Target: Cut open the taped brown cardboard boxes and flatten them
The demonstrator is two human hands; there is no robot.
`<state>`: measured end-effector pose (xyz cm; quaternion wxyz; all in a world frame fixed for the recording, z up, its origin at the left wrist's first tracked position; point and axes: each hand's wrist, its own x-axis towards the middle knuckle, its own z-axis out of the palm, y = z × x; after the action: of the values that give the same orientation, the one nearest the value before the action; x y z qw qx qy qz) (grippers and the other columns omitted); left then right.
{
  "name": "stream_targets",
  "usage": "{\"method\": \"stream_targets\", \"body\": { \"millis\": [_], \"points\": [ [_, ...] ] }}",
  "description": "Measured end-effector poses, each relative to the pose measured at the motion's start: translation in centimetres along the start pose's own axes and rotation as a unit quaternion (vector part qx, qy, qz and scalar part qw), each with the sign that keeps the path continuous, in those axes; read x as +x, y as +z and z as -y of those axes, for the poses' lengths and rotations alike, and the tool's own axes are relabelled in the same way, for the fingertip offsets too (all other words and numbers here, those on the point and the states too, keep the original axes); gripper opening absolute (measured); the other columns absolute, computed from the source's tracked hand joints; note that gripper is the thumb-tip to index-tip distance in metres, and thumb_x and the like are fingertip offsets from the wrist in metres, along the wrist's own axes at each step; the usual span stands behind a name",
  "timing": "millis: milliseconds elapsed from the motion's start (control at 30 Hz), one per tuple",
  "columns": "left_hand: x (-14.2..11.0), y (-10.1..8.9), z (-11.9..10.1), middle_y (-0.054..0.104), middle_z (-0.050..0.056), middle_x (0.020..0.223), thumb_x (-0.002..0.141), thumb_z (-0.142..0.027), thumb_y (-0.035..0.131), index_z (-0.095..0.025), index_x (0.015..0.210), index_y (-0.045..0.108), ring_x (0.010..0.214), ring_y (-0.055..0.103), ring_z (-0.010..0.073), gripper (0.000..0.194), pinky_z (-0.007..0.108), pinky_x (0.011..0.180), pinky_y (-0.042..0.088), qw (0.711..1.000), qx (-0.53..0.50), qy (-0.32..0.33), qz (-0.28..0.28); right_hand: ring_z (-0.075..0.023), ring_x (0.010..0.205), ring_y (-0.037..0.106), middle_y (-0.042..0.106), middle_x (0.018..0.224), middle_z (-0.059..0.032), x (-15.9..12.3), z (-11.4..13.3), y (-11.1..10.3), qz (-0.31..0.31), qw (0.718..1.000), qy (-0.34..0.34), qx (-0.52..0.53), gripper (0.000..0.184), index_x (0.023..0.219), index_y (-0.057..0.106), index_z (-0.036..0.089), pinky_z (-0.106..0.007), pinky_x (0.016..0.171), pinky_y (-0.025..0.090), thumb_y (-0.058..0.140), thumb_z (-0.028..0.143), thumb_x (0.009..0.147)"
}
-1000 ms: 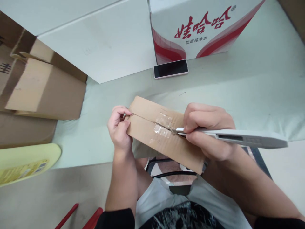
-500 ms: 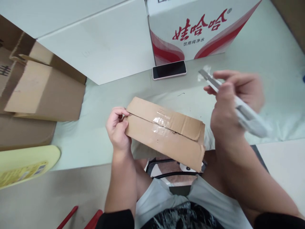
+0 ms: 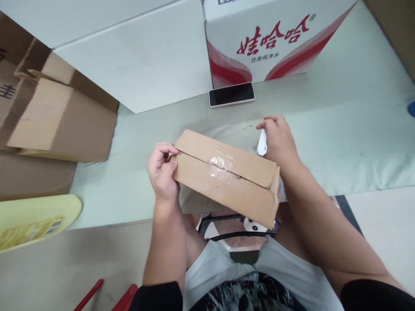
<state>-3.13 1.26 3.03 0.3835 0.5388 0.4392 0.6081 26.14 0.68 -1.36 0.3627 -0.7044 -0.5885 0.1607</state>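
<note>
A small brown cardboard box [image 3: 227,177] is held tilted above my lap, with clear tape across the slit between its two flaps. My left hand [image 3: 163,172] pinches the box's left end between thumb and fingers. Beyond the box's right end, low over the green cloth, is my right hand [image 3: 279,139]. It is closed around a white utility knife [image 3: 262,143]; one end of the handle shows below the fingers, while the blade is out of sight behind the hand.
A phone [image 3: 232,94] lies in front of a white-and-red carton [image 3: 259,39]. Beside that carton stands a large white box [image 3: 136,60]. Open cardboard boxes [image 3: 81,121] fill the left side, near a yellow-green panel [image 3: 42,220]. Red legs [image 3: 90,293] show on the floor.
My right hand has moved left and down toward the cloth with the utility knife, and the blade has gone from view. My left hand and the small box have barely moved.
</note>
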Motion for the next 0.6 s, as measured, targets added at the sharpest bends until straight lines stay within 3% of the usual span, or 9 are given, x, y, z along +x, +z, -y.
{"method": "stream_targets", "body": {
  "millis": [167,367,600],
  "points": [
    [-0.1,-0.2,-0.1,0.056,0.005,0.084,0.064,-0.025,0.062,-0.021,0.075,0.065,0.079,0.049,0.0204,0.012,0.034,0.072,0.035,1.000,0.014,-0.016,0.002,-0.0342,0.134,0.055,0.058,0.139,-0.0091,-0.3,1.0,1.3,0.013,0.999,0.035,-0.004,0.044,0.122,0.055,0.032,-0.054,0.105,0.054,0.050,0.023,0.080],
    [0.0,-0.4,-0.1,0.058,0.005,0.083,0.066,-0.027,0.064,-0.022,0.075,0.067,0.078,0.050,0.0202,0.011,0.035,0.071,0.036,1.000,0.019,-0.023,0.005,-0.0402,0.133,0.053,0.054,0.145,-0.0186,-0.3,1.0,1.1,0.054,0.996,0.030,-0.067,0.045,0.115,0.059,0.023,-0.063,0.115,0.045,0.056,0.017,0.070],
    [0.0,-0.2,-0.2,0.058,0.004,0.083,0.066,-0.028,0.063,-0.023,0.074,0.065,0.078,0.050,0.0209,0.010,0.036,0.071,0.037,0.999,0.033,-0.023,0.005,-0.0374,0.141,0.049,0.053,0.149,-0.0132,-0.5,0.7,1.2,0.122,0.990,0.021,-0.072,0.052,0.130,0.058,0.029,-0.057,0.110,0.052,0.054,0.020,0.079]
  ]
}}
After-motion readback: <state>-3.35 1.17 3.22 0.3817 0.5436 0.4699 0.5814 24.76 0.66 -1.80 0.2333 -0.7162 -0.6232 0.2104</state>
